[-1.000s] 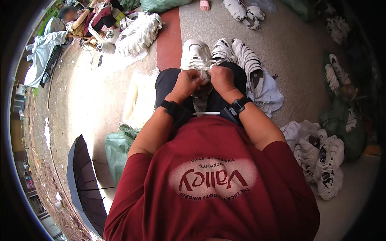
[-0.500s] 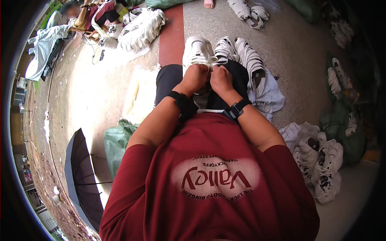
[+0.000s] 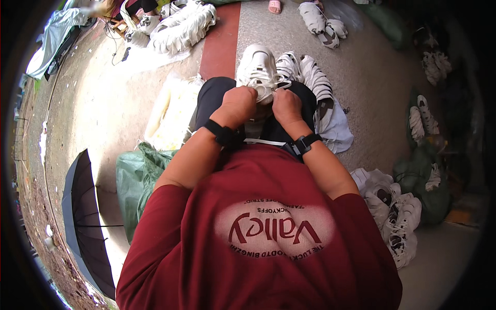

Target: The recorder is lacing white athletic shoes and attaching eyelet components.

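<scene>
A white sneaker (image 3: 257, 58) rests between my knees, its toe pointing away from me. White shoelace (image 3: 263, 80) crosses its front, with a loose loop at the right. My left hand (image 3: 238, 106) is closed at the shoe's near left side, its fingertips partly hidden, with lace running toward them. Just right of the shoe, my right hand (image 3: 288, 106) pinches the lace between thumb and fingers. Right beyond my right knee lies a row of white shoes (image 3: 316, 77) nested together, partly on a pale cloth (image 3: 338, 129).
More white shoes lie in piles at the far left (image 3: 183, 28), far right (image 3: 318, 23) and near right (image 3: 395, 217). An open black umbrella (image 3: 85, 227) stands at the left beside a green plastic bag (image 3: 137, 178). A pink slipper (image 3: 274, 6) shows at the far edge.
My hands have moved apart, the left one going left and toward me. The shoe's laced front now shows more between them. The whole view has shifted slightly.
</scene>
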### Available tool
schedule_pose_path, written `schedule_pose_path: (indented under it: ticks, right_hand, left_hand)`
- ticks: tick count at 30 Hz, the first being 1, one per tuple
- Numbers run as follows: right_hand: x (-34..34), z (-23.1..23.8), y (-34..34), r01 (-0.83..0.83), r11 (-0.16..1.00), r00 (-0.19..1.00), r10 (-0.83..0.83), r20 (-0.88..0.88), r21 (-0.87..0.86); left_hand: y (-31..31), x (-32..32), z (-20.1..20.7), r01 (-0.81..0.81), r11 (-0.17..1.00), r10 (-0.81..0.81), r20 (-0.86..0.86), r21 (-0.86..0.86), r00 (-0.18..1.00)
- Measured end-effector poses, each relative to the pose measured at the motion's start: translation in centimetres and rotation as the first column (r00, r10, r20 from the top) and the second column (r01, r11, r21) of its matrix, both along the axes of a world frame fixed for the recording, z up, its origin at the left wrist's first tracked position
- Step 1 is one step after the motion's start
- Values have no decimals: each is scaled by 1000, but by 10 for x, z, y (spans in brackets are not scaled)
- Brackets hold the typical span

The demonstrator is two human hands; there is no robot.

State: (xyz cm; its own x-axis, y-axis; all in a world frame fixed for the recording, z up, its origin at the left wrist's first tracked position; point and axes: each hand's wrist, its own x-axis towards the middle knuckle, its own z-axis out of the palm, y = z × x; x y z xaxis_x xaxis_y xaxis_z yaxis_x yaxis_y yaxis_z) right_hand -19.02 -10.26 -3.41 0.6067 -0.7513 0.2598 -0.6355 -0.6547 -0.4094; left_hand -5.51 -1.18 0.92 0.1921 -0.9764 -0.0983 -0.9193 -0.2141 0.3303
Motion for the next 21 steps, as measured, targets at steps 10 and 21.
schedule_pose_path:
  ticks: [10,21]
  right_hand:
    - [14,28,14,-117,988,963,138,232,-102]
    - [48,18,13,-310,554,938,48,343,772]
  left_hand:
    - [46,56,-12,-488,869,-10,-988,-85,153]
    - [24,36,-46,-627,766,-51,-959,142,-279]
